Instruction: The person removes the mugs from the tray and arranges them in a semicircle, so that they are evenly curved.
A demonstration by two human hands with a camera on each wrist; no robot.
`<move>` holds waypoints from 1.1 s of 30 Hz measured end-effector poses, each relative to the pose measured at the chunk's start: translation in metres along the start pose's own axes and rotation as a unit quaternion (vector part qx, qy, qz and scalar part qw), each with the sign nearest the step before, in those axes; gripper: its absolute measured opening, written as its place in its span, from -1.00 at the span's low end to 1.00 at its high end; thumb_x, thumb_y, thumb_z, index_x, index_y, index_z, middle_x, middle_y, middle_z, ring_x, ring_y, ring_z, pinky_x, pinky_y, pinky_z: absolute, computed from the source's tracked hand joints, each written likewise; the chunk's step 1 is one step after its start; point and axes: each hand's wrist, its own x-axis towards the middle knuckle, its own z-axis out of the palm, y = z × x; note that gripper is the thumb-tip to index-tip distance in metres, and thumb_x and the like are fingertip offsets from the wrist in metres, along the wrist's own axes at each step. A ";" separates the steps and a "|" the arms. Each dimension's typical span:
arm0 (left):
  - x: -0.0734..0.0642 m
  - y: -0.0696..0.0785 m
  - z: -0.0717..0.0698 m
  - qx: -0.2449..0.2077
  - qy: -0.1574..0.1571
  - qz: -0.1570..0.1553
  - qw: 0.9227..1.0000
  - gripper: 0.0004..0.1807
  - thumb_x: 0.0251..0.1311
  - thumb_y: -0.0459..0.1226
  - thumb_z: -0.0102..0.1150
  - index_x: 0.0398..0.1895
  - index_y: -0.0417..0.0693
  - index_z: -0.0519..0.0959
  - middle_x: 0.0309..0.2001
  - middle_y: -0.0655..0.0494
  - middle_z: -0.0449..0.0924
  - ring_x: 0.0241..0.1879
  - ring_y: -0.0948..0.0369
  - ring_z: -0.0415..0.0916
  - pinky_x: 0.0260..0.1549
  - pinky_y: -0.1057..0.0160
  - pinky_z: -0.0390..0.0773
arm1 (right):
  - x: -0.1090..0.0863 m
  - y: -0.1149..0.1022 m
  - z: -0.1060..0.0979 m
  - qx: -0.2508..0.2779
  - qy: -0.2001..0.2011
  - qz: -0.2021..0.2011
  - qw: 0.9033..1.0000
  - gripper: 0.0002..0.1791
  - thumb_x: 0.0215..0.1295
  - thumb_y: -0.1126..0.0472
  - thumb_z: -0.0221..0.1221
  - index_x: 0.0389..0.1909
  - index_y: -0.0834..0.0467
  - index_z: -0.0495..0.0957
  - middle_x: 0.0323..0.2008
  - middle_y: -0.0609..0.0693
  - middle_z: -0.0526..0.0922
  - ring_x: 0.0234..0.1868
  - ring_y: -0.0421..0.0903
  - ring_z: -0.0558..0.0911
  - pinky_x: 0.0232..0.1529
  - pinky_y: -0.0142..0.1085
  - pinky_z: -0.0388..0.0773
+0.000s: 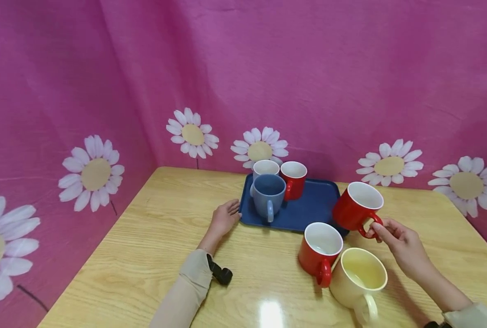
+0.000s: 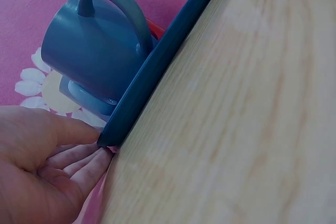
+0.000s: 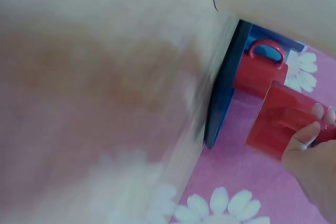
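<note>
The tray (image 1: 315, 200) has room right of its red mug (image 1: 296, 186); a nearer red mug (image 1: 315, 259) and yellow mug (image 1: 352, 288), possibly touching, block the front there.

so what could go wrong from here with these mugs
The held red mug, pinched only by its handle in the right hand, might swing or slip. It could also knock the nearer red mug standing beside the tray. The left hand, touching the tray's edge, might nudge it and jostle the blue mug.
</note>
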 end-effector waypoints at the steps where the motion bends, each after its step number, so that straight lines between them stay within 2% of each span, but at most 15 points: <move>1: 0.000 -0.001 -0.001 0.002 0.001 0.001 1.000 -0.46 0.29 -0.51 0.06 0.34 -0.47 0.29 0.30 -0.36 0.40 0.32 -0.16 0.39 0.30 0.00 0.46 | -0.004 0.000 -0.002 0.010 0.005 0.003 1.000 -0.80 0.47 0.28 0.03 -0.34 0.22 0.56 -0.47 -0.32 0.68 -0.40 -0.34 0.54 -0.34 -0.55 0.47; 5: 0.001 -0.002 -0.005 -0.001 0.006 -0.008 1.000 -0.46 0.30 -0.50 0.07 0.35 -0.44 0.29 0.31 -0.33 0.40 0.33 -0.14 0.38 0.32 0.00 0.45 | -0.022 0.001 -0.010 0.004 0.029 0.014 0.999 -0.80 0.46 0.29 0.04 -0.35 0.19 0.59 -0.49 -0.32 0.68 -0.40 -0.38 0.56 -0.37 -0.54 0.47; 11: 0.001 -0.001 -0.013 -0.008 0.013 -0.021 1.000 -0.45 0.31 -0.48 0.06 0.37 -0.41 0.28 0.33 -0.30 0.38 0.35 -0.12 0.37 0.34 0.00 0.43 | -0.053 -0.003 -0.016 -0.059 0.055 0.060 0.995 -0.80 0.46 0.24 0.06 -0.32 0.19 0.62 -0.49 -0.37 0.67 -0.39 -0.37 0.54 -0.36 -0.59 0.47; 18: 0.003 -0.003 -0.019 -0.014 0.016 -0.018 1.000 -0.45 0.33 -0.48 0.04 0.37 -0.42 0.26 0.34 -0.31 0.37 0.36 -0.13 0.35 0.35 -0.02 0.41 | -0.089 -0.008 -0.018 -0.104 0.059 0.141 0.983 -0.76 0.45 0.12 0.10 -0.27 0.17 0.65 -0.46 -0.43 0.69 -0.37 -0.44 0.56 -0.37 -0.63 0.44; 23: 0.004 -0.003 -0.022 -0.013 0.020 -0.016 1.000 -0.44 0.33 -0.47 0.04 0.38 -0.42 0.25 0.35 -0.31 0.36 0.36 -0.13 0.35 0.36 -0.02 0.40 | -0.110 -0.009 -0.016 -0.111 0.086 0.165 0.976 -0.77 0.42 0.12 0.13 -0.30 0.17 0.66 -0.50 -0.42 0.70 -0.40 -0.42 0.56 -0.42 -0.59 0.44; 29: 0.007 -0.002 -0.028 -0.017 0.019 -0.022 0.999 -0.43 0.34 -0.46 0.04 0.40 -0.39 0.23 0.37 -0.29 0.34 0.38 -0.10 0.33 0.38 0.01 0.38 | -0.129 -0.005 -0.017 -0.093 0.098 0.227 0.964 -0.69 0.44 0.02 0.09 -0.28 0.17 0.65 -0.49 -0.38 0.71 -0.43 -0.40 0.59 -0.45 -0.57 0.50; 33: 0.009 0.001 -0.032 -0.014 0.023 -0.022 0.999 -0.42 0.34 -0.44 0.06 0.41 -0.37 0.24 0.38 -0.27 0.34 0.39 -0.09 0.33 0.38 0.01 0.37 | -0.142 -0.001 -0.008 -0.084 0.131 0.218 0.963 -0.74 0.44 0.10 0.10 -0.30 0.17 0.66 -0.51 -0.43 0.69 -0.46 -0.39 0.54 -0.52 -0.54 0.45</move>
